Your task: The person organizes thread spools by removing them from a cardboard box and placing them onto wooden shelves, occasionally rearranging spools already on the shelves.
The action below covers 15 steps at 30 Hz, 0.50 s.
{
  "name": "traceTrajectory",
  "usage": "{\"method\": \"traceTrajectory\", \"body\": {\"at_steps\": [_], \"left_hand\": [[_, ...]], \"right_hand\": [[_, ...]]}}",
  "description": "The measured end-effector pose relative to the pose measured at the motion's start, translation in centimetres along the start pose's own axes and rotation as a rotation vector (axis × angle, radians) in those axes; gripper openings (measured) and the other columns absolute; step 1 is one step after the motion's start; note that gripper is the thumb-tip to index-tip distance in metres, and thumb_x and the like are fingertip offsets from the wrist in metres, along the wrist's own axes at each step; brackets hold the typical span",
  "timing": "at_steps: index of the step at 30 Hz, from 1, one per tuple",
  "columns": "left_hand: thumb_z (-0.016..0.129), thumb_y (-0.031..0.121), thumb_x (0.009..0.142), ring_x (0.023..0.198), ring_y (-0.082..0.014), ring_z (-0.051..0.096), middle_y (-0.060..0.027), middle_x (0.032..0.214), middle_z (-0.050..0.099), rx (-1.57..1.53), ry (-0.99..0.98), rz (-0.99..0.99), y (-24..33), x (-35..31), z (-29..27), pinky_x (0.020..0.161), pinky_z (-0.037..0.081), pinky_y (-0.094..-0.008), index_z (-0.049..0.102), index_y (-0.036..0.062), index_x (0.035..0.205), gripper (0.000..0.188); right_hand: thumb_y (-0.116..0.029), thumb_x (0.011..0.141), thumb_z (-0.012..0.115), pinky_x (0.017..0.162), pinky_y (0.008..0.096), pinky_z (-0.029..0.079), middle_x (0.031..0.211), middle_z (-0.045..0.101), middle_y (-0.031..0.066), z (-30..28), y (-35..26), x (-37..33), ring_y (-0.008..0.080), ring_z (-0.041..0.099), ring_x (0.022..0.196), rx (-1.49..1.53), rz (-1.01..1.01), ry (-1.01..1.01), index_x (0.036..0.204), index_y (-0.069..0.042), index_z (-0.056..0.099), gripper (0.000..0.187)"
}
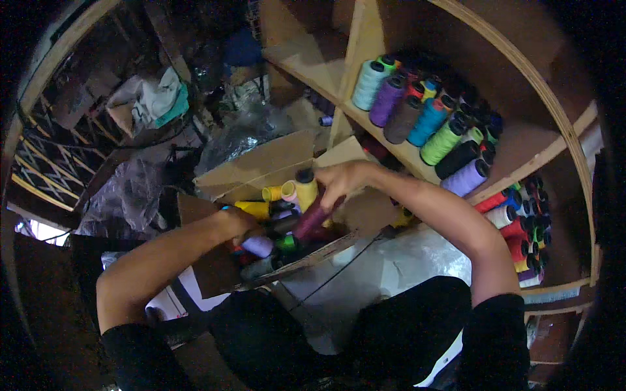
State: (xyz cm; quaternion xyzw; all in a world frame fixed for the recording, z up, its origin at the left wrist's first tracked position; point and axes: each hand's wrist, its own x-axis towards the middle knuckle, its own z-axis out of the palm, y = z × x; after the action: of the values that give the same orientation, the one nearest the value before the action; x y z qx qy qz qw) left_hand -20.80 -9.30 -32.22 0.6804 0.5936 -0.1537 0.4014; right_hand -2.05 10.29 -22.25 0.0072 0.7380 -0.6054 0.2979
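Note:
An open cardboard box (pixel 254 171) in front of me holds several thread spools. My right hand (pixel 339 184) reaches in from the right, its fingers closed on the upper end of a tilted maroon thread spool (pixel 309 223). Beside those fingers stands a pale yellow thread spool (pixel 306 190) with a dark top. On the box's left side is my left hand (pixel 236 227), bent down among the spools with its fingertips mostly hidden. Right under it lies a lavender thread spool (pixel 259 246); whether the hand grips it is unclear. A golden yellow spool (pixel 253 209) and a green one (pixel 285 243) lie close by.
To the right, a wooden shelf (pixel 391 144) bears rows of coloured thread spools, with more spools (pixel 515 228) on a lower level. Crumpled clear plastic (pixel 251 133) lies beyond the box. A metal lattice (pixel 55 163) stands at far left, near a white and green cloth (pixel 153 101).

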Motion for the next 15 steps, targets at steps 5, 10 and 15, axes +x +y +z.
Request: {"method": "traceTrajectory", "body": {"at_steps": [5,10,15], "left_hand": [[0.072,0.020,0.065,0.095,-0.0197,0.058,-0.0062,0.103,0.060,-0.175,0.030,0.176,-0.6,-0.6,-0.9,0.081,0.046,-0.0337,0.052,0.0098,0.112,0.052],[0.080,0.020,0.059,0.100,-0.0189,0.055,-0.0056,0.109,0.057,-0.309,0.330,0.308,3.5,-5.8,-7.6,0.089,0.043,-0.0317,0.046,0.0059,0.117,0.069],[0.074,0.016,0.070,0.095,-0.0198,0.059,-0.0076,0.104,0.059,-1.471,1.064,0.494,11.7,-7.7,-9.6,0.086,0.046,-0.0360,0.047,0.0030,0.115,0.054]], "right_hand": [[-0.021,0.071,0.068,0.074,0.0256,0.044,0.098,0.059,0.0034,1.0,-0.9,-6.5,0.0120,0.056,0.085,0.178,-0.155,0.384,0.121,-0.004,0.046,0.057],[-0.018,0.076,0.063,0.073,0.0283,0.048,0.097,0.061,0.0101,3.9,-2.3,-10.8,0.0176,0.060,0.082,0.513,-0.489,0.426,0.119,0.000,0.045,0.049],[-0.020,0.076,0.058,0.072,0.0334,0.050,0.100,0.059,0.0162,5.3,-4.8,-12.4,0.0214,0.061,0.083,0.585,-0.729,0.682,0.114,0.007,0.047,0.048]]}}
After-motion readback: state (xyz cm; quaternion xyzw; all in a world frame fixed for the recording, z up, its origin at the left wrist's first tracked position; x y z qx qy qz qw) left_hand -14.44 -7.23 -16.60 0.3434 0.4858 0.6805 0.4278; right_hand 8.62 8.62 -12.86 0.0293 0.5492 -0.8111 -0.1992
